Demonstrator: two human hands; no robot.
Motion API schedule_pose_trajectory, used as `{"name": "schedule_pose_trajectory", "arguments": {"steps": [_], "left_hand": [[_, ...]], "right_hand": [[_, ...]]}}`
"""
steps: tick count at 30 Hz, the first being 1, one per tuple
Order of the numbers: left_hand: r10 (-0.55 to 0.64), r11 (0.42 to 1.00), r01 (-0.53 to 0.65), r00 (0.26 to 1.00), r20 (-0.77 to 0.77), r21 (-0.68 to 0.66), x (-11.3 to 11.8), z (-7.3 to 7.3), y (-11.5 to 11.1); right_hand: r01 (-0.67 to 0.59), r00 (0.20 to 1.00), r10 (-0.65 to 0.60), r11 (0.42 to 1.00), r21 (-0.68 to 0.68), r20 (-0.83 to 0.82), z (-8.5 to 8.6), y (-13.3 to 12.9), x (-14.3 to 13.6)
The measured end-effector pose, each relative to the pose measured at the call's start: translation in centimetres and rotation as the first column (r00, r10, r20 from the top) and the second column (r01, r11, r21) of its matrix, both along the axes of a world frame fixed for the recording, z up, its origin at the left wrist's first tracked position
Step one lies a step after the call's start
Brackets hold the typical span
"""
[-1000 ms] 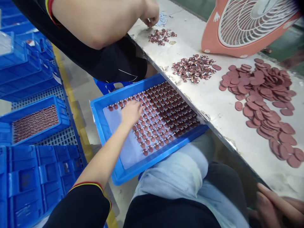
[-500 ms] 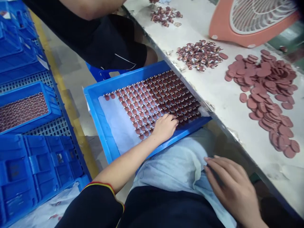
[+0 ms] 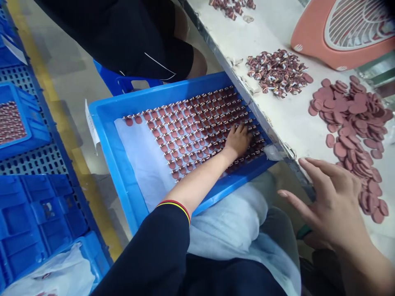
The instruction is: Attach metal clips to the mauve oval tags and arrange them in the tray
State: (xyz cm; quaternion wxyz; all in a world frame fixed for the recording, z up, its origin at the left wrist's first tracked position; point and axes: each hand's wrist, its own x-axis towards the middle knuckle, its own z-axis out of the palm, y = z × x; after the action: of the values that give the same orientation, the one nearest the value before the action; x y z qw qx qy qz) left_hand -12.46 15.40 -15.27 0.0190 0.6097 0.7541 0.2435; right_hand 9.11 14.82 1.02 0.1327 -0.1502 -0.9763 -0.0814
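Note:
My left hand [image 3: 239, 140] reaches into a blue tray [image 3: 105, 123], low over rows of small reddish-brown pieces [image 3: 188, 135] with dark and cream tops. Its fingers are spread and point toward the table side; no held piece shows, though the fingertips are in shadow. Whether they touch the pieces cannot be made out. Under the rows is a white sheet [image 3: 135, 152], bare along its left part. My right hand [image 3: 336, 201] is in the air by the table edge, thumb and fingers apart, holding nothing. A heap of flat reddish-brown oval discs [image 3: 354, 111] lies beyond it.
On the white table [image 3: 277, 119] sit a pile of small dark figure-like parts [image 3: 276, 72] and an orange fan [image 3: 314, 24]. A person in dark shorts [image 3: 148, 45] sits beyond the tray. Blue crates [image 3: 37, 213] stand at left beside a yellow floor stripe [image 3: 61, 115].
My left hand has moved along the tray toward the table, its fingers spreading. My right hand has risen toward the table edge and opened wider. The view has shifted.

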Motion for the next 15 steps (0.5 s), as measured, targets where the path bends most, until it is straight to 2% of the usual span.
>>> {"name": "schedule_pose_trajectory", "arguments": {"steps": [5,10,12,15], "left_hand": [[0.045,0.999,-0.045,0.999,0.003,-0.01,-1.0,-1.2,1.5],[0.054,0.998,-0.055,0.998,-0.016,-0.027,-1.2,-1.2,1.8],[0.058,0.998,-0.059,0.998,-0.024,-0.034,-1.2,-1.0,1.5],[0.072,0.996,-0.073,0.997,-0.039,-0.042,-1.1,-0.6,0.8]], "right_hand": [[0.022,0.992,-0.032,0.997,-0.08,-0.121,1.0,-1.9,1.7],[0.039,0.999,-0.039,0.999,0.021,-0.003,1.2,-2.8,3.4],[0.022,1.0,-0.021,0.999,0.033,-0.021,1.9,-3.9,3.9],[0.002,0.996,-0.002,1.0,0.002,-0.092,3.9,-6.1,4.6]]}}
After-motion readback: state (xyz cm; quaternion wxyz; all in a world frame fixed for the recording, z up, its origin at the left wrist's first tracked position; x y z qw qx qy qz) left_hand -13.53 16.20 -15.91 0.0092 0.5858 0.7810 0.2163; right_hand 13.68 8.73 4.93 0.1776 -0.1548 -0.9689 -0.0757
